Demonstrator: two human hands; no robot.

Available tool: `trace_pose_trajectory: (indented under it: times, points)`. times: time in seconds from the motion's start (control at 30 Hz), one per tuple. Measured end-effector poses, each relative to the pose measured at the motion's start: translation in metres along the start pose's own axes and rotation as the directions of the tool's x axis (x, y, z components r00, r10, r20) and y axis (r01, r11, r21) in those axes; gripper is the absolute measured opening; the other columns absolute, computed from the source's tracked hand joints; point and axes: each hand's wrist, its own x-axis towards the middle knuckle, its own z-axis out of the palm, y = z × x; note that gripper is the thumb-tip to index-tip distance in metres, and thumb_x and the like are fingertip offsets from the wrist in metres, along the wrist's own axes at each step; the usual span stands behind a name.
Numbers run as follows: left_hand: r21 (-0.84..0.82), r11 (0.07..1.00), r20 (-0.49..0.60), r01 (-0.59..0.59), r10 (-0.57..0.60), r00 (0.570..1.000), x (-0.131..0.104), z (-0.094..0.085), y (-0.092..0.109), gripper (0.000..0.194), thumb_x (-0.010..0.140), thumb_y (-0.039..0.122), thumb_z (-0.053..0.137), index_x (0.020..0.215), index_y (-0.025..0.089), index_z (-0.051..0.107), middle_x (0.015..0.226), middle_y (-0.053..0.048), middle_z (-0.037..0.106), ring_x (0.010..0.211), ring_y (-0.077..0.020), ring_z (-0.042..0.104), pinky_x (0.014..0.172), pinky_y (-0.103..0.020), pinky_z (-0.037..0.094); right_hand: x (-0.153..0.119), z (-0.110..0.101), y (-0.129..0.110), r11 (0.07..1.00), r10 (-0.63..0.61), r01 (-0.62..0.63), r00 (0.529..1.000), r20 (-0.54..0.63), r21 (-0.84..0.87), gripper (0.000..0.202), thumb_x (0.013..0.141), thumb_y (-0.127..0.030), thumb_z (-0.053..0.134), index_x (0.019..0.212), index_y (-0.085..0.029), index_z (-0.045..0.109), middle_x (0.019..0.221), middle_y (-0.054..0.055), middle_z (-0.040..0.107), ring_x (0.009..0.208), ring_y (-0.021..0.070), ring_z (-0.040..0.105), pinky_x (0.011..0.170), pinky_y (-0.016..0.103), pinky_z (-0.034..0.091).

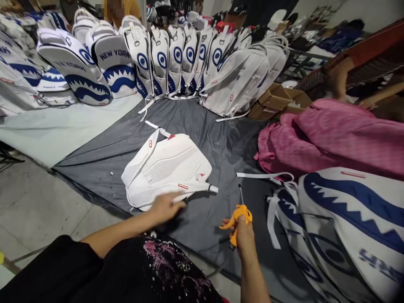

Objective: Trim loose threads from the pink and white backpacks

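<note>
A white backpack point(166, 168) lies on the grey cloth with its padded, perforated back panel and straps facing up. My left hand point(166, 207) is at its near edge, fingers stretched out beside the lower shoulder strap point(189, 186). That hand is slightly blurred, and whether it presses on the strap I cannot tell. To the right, my right hand point(244, 233) is closed around an orange air blow gun point(240, 214). The gun's thin metal nozzle points up and away from me, a short distance right of the backpack.
White and blue backpacks point(164, 59) stand in a row along the back of the grey-covered table point(217, 147). More backpacks point(353, 214) lie at the near right, below a pink cloth bundle point(341, 139). Cardboard boxes point(274, 99) and another person's arms point(342, 78) are at the back right.
</note>
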Motion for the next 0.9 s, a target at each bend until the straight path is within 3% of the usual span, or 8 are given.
trace_pose_trajectory:
  times: [0.1, 0.17, 0.23, 0.33, 0.47, 0.57, 0.67, 0.9]
  points:
    - [0.231, 0.970, -0.292, 0.082, -0.011, 0.956, 0.026, -0.055, -0.020, 0.091, 0.078, 0.044, 0.069, 0.157, 0.015, 0.037, 0.169, -0.017, 0.019, 0.158, -0.0386, 0.005, 0.127, -0.060, 0.004, -0.018, 0.011, -0.009, 0.998, -0.041, 0.038, 0.996, 0.077, 0.047, 0.059, 0.080, -0.072, 0.049, 0.113, -0.023, 0.049, 0.079, 0.005, 0.075, 0.072, 0.0249, 0.076, 0.046, 0.024, 0.045]
    - [0.373, 0.864, -0.422, 0.338, -0.166, 0.891, 0.050, -0.084, -0.046, 0.106, 0.074, 0.044, 0.075, 0.160, 0.009, 0.025, 0.167, -0.027, 0.017, 0.154, -0.0489, 0.011, 0.119, -0.072, 0.014, -0.024, 0.021, -0.029, 0.996, -0.086, 0.086, 0.989, 0.120, 0.005, 0.056, 0.083, -0.070, 0.049, 0.109, -0.021, 0.051, 0.078, 0.006, 0.075, 0.069, 0.0228, 0.075, 0.051, 0.025, 0.050]
    - [0.397, 0.788, -0.457, 0.470, -0.274, 0.846, 0.063, -0.096, -0.071, 0.105, 0.075, 0.044, 0.076, 0.159, 0.006, 0.024, 0.159, -0.033, 0.031, 0.147, -0.0532, 0.029, 0.112, -0.072, 0.029, -0.019, 0.033, -0.063, 0.987, -0.139, 0.151, 0.976, 0.170, -0.060, 0.049, 0.088, -0.067, 0.048, 0.104, -0.020, 0.053, 0.076, 0.006, 0.073, 0.065, 0.0212, 0.073, 0.056, 0.026, 0.054]
    - [0.358, 0.827, -0.427, 0.433, -0.268, 0.864, 0.049, -0.092, -0.095, 0.079, 0.090, 0.041, 0.059, 0.156, 0.007, 0.032, 0.151, -0.030, 0.045, 0.142, -0.0464, 0.041, 0.113, -0.064, 0.034, 0.011, 0.055, -0.130, 0.956, -0.152, 0.215, 0.945, 0.291, -0.198, 0.037, 0.098, -0.056, 0.042, 0.098, -0.020, 0.053, 0.067, 0.003, 0.069, 0.057, 0.0191, 0.069, 0.055, 0.027, 0.054]
    - [0.247, 0.920, -0.267, 0.305, -0.238, 0.934, -0.007, -0.084, -0.107, 0.048, 0.097, 0.038, 0.045, 0.140, 0.019, 0.058, 0.135, -0.014, 0.066, 0.127, -0.0318, 0.060, 0.109, -0.046, 0.046, 0.054, 0.091, -0.191, 0.885, -0.047, 0.198, 0.938, 0.343, -0.422, 0.031, 0.106, -0.043, 0.034, 0.101, -0.019, 0.052, 0.056, -0.001, 0.061, 0.046, 0.0161, 0.061, 0.049, 0.025, 0.050]
    - [0.121, 0.962, -0.218, 0.246, -0.216, 0.952, -0.030, -0.080, -0.108, 0.044, 0.094, 0.039, 0.049, 0.131, 0.020, 0.065, 0.138, -0.011, 0.064, 0.134, -0.0303, 0.054, 0.117, -0.046, 0.038, 0.052, 0.117, -0.195, 0.761, 0.108, 0.288, 0.827, 0.552, -0.581, 0.030, 0.101, -0.045, 0.050, 0.092, -0.017, 0.056, 0.048, -0.003, 0.056, 0.038, 0.0130, 0.053, 0.040, 0.020, 0.040]
    - [-0.035, 0.982, -0.191, 0.188, -0.191, 0.963, -0.023, -0.070, -0.105, 0.054, 0.092, 0.048, 0.054, 0.137, 0.019, 0.062, 0.151, -0.010, 0.053, 0.145, -0.0289, 0.042, 0.126, -0.045, 0.026, 0.028, 0.133, -0.192, 0.615, 0.238, 0.421, 0.707, 0.665, -0.667, 0.036, 0.095, -0.052, 0.060, 0.087, -0.017, 0.060, 0.045, -0.004, 0.052, 0.036, 0.0112, 0.048, 0.037, 0.019, 0.035]
    - [-0.505, 0.824, 0.138, 0.256, -0.215, 0.967, 0.005, -0.065, -0.108, 0.094, 0.084, 0.087, 0.032, 0.111, 0.006, 0.070, 0.118, -0.025, 0.072, 0.100, -0.0308, 0.074, 0.096, -0.044, 0.058, 0.014, 0.145, -0.212, 0.515, 0.139, 0.471, 0.778, 0.612, -0.716, 0.038, 0.096, -0.055, 0.058, 0.099, -0.017, 0.063, 0.050, -0.005, 0.051, 0.040, 0.0116, 0.048, 0.040, 0.021, 0.038]
